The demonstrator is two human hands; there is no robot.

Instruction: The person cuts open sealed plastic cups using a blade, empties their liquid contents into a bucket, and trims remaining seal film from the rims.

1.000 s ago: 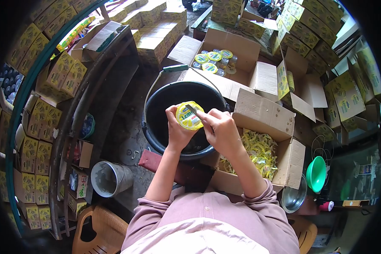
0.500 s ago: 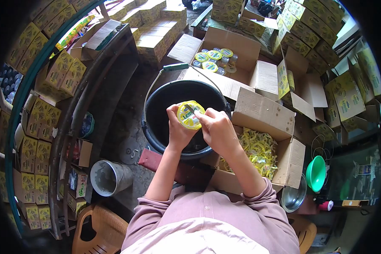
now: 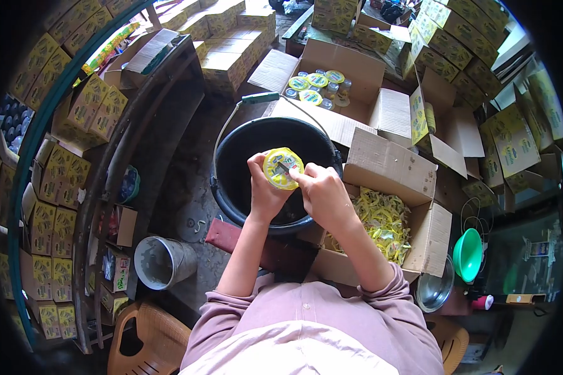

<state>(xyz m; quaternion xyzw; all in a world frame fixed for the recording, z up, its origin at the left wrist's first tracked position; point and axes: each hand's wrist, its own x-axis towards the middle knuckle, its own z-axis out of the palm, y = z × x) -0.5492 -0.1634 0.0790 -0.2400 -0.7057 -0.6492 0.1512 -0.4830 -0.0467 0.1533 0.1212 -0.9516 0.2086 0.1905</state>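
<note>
A plastic cup with a yellow lemon-print lid [image 3: 273,164] is gripped in my left hand [image 3: 266,195], its lid turned up toward me. My right hand [image 3: 325,192] is closed around a small knife, with the dark blade [image 3: 284,167] lying over the lid. The knife's handle is hidden in my fingers. Both hands are above a black bucket [image 3: 231,137] with a wire handle and green grip. To the right of my right forearm, an open carton [image 3: 428,240] holds a heap of yellow-and-clear plastic scraps [image 3: 385,225].
Beyond the bucket, an open carton [image 3: 356,69] contains several lidded cups [image 3: 317,80]. A grey pail [image 3: 181,262] stands at lower left, a green bowl [image 3: 468,255] at right. Stacked yellow cartons [image 3: 222,53] line the back; a shelf runs along the left.
The knife blade has shifted slightly down and right over the lid, and the lid's print looks more broken up. My hands have otherwise barely moved.
</note>
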